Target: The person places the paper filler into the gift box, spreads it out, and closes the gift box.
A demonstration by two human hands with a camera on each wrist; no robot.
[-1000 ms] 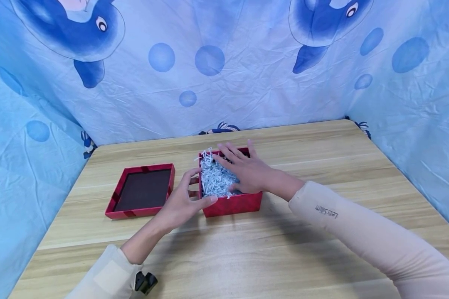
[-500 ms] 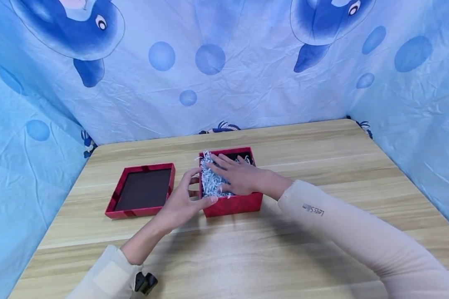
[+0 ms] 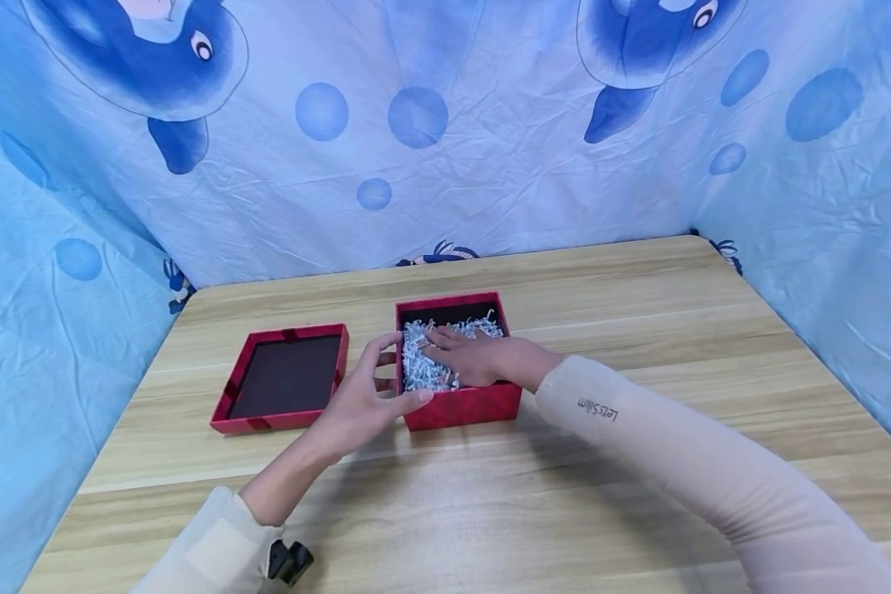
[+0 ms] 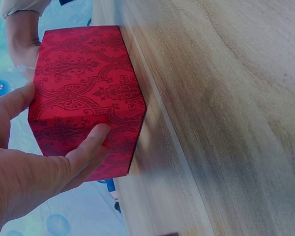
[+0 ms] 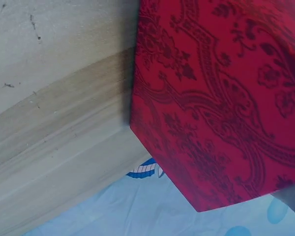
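Looking down from the head camera, the right hand (image 3: 483, 360) has sunk deeper into the red box (image 3: 460, 406) than a second ago: before, it hovered flat over the white paper shreds (image 3: 421, 363), now the fingers lie fairly straight down among them and the palm sits below the rim. More of the dark far end of the box interior shows too. The left hand (image 3: 364, 402) hasn't budged, fingers and thumb curled round the box's left near corner. The box is close to square, so no real long axis; it stands open side up mid-table, walls roughly parallel with the wooden table (image 3: 638, 495) edges. The lid (image 3: 282, 379) lies inside-up just left of it, apart.

Left wrist view: the thumb and fingers (image 4: 91, 145) press on two patterned walls of the box (image 4: 88, 93), pinching the corner between them.

Right wrist view: only the box's red damask wall (image 5: 221, 98) standing on the table (image 5: 54, 108); can't tell the fingers from here.
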